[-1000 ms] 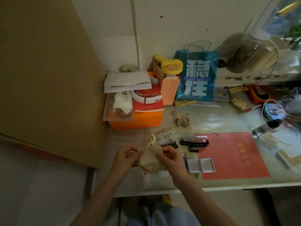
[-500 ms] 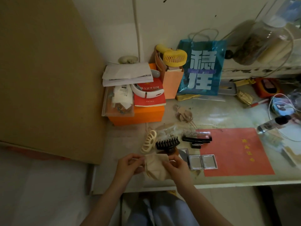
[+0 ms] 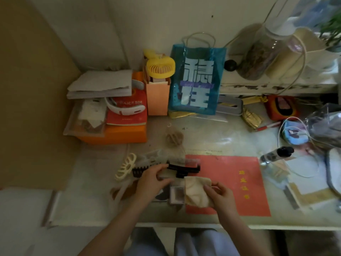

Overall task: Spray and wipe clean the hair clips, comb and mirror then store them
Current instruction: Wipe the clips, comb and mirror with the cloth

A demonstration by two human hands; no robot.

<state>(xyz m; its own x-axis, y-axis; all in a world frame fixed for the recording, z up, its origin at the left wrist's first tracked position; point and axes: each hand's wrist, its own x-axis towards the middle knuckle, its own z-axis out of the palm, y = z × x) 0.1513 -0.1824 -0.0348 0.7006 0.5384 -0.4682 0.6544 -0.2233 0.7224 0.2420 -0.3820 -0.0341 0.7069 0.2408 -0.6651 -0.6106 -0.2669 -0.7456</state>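
Note:
My right hand grips a beige cloth low over the desk, where it covers part of a small folding mirror. Just left of it, my left hand reaches up with loosely spread fingers; its index fingertip touches the left end of a long black hair clip. A dark toothed clip and a cream claw clip lie left of that hand. Farther back sits a tan bow clip. A spray bottle lies on its side at the right.
A red folder lies under the right hand's side of the desk. An orange box stacked with books and papers, a yellow fan and a blue bag line the back. Cables and clutter fill the right.
My left hand has let go of the cloth and moved up to the black clip. My right hand has carried the cloth rightward over the mirror.

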